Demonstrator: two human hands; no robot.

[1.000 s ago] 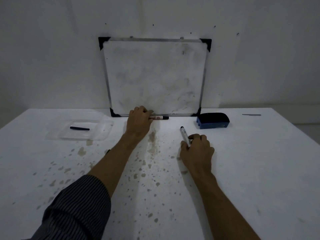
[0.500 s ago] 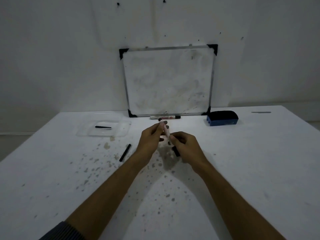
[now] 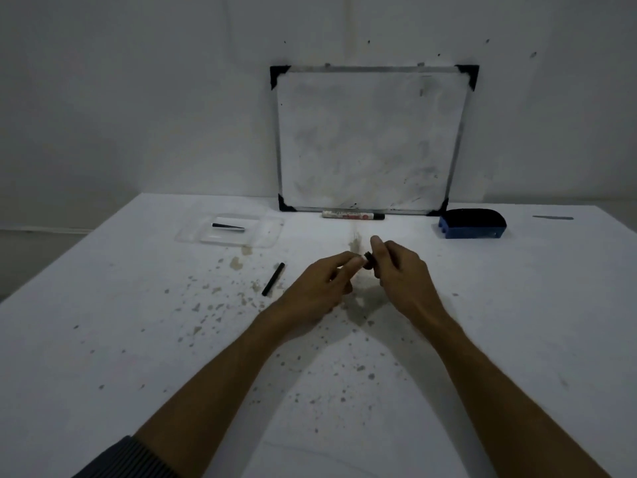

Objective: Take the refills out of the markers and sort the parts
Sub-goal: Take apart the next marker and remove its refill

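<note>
Over the middle of the white table [image 3: 517, 322] both hands meet on one marker [image 3: 363, 262], mostly hidden by fingers. My left hand [image 3: 320, 288] pinches its white barrel end. My right hand [image 3: 401, 270] grips the black end. A second marker [image 3: 353, 214] with a red label and black cap lies along the foot of the whiteboard. A loose black stick [image 3: 273, 279] lies on the table left of my left hand. A clear plastic tray [image 3: 262, 232] at the back left holds another black piece [image 3: 228, 227].
A small whiteboard [image 3: 372, 139] leans against the wall at the back. A blue eraser [image 3: 472, 224] sits to its right, and a thin grey strip [image 3: 553, 218] lies farther right. The tabletop is speckled with brownish stains.
My left hand left the marker by the whiteboard. My right hand lifted the other marker, and both hands came together on it above the table. The view shifted left.
</note>
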